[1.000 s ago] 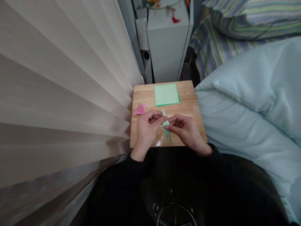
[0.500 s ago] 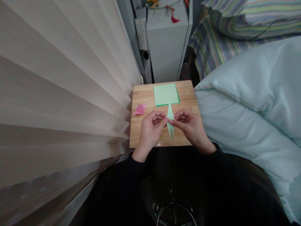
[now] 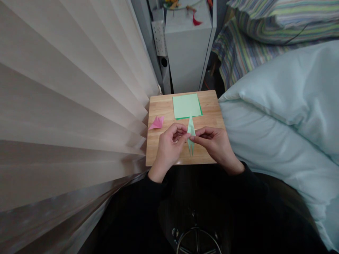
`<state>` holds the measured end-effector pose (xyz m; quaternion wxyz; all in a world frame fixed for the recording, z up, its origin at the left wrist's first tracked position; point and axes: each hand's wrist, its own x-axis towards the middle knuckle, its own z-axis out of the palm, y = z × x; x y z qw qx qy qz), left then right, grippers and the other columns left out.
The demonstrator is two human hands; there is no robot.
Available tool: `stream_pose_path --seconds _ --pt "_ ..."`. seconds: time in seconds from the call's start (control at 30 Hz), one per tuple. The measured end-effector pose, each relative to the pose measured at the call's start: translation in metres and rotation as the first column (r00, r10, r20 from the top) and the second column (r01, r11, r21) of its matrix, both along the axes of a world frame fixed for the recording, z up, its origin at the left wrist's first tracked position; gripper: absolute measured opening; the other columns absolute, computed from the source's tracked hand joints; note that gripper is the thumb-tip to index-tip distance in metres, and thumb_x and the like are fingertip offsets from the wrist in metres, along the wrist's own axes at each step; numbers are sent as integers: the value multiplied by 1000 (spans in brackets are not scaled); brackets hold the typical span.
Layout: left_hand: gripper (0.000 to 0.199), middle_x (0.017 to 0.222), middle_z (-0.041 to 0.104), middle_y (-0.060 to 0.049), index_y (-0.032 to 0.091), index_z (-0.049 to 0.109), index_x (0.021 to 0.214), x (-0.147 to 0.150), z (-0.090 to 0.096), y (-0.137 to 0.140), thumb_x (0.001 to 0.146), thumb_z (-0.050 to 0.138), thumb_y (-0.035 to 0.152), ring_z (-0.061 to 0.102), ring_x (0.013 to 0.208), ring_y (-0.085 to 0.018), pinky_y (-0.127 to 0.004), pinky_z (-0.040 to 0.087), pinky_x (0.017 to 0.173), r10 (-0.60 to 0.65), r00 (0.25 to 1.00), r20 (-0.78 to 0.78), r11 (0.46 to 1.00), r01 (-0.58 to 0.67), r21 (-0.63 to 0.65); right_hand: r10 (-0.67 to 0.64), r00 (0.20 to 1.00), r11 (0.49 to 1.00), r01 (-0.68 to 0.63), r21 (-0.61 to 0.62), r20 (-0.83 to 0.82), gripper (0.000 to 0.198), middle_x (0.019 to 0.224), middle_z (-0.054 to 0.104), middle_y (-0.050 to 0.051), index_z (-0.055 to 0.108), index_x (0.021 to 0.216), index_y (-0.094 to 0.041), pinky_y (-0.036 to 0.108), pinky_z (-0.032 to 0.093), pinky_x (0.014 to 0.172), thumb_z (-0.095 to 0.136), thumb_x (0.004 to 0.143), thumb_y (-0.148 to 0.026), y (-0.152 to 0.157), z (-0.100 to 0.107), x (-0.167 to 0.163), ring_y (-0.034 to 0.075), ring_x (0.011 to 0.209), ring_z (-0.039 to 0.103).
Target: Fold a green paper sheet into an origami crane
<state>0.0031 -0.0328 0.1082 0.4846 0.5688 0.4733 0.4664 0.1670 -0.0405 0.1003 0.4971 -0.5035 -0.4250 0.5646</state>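
Between my two hands, over the small wooden table (image 3: 203, 157), is a light green folded paper (image 3: 191, 124), long and narrow. One point of it faces away from me and two thin points face toward me. My left hand (image 3: 171, 143) pinches its left edge with thumb and fingers. On the opposite edge, my right hand (image 3: 215, 141) is closed in a pinch too. Behind the folded paper lie light green square sheets (image 3: 186, 106) with a darker green one showing underneath. A pink folded paper figure (image 3: 157, 122) rests left of my left hand.
A pleated curtain (image 3: 79, 88) hangs along the table's left side. Pale blue bedding (image 3: 278, 116) borders it on the right. Past the far edge stands a white cabinet (image 3: 186, 56) with a red tassel (image 3: 196, 19) on top. A round metal chair base (image 3: 197, 240) shows below.
The folded green paper has turned slightly and looks narrower, its two lower points now closer together. My right hand's fingers have shifted a little toward me.
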Motion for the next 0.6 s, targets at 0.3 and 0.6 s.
stream_pose_path --seconds 0.3,0.6 --pt "41 84 65 3 24 49 113 5 6 -4 83 76 20 66 77 -12 -24 52 71 11 986 165 1000 -11 1 -18 1000 988 18 152 3 33 78 73 0 68 88 -23 32 58 71 92 72 -40 -4 14 -1 17 74 70" --pt "17 85 67 0 21 63 98 -15 17 -3 85 72 20 66 79 -15 -28 54 75 -206 960 -188 968 228 105 196 944 951 -249 183 266 19 83 77 3 75 81 -21 38 56 82 84 82 -38 0 21 24 21 81 70"
